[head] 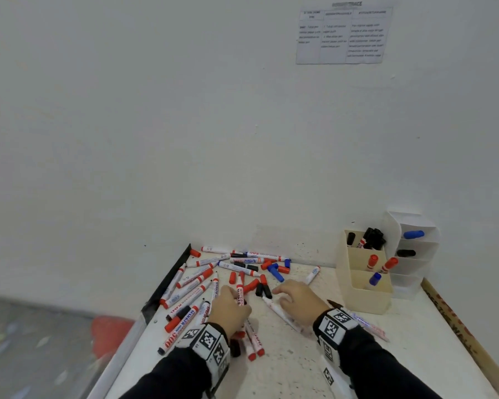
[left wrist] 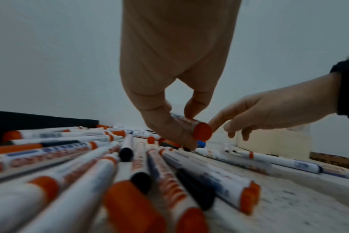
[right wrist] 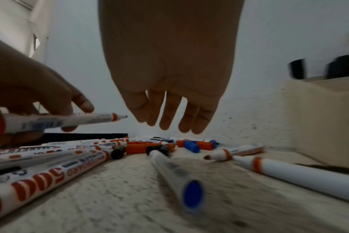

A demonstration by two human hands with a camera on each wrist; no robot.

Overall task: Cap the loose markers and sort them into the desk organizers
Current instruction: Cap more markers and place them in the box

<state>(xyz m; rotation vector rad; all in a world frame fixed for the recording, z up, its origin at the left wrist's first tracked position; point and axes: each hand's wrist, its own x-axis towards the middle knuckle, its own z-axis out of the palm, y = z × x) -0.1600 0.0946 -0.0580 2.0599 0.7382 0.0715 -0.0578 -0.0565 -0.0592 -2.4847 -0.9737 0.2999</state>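
Fingers of our left hand (head: pixel 228 308) pinch an uncapped red-ended marker (left wrist: pixel 191 124) just above the heap, while our right hand (head: pixel 296 298) hovers beside it with fingers loosely spread, holding nothing. Loose markers (head: pixel 196 280) and stray caps (head: pixel 274 269) litter the surface (head: pixel 300 370) from its left edge to the middle. Near the far right corner we see the beige organizer (head: pixel 366 295), touching a white organizer (head: pixel 415 254), each holding a few capped markers.
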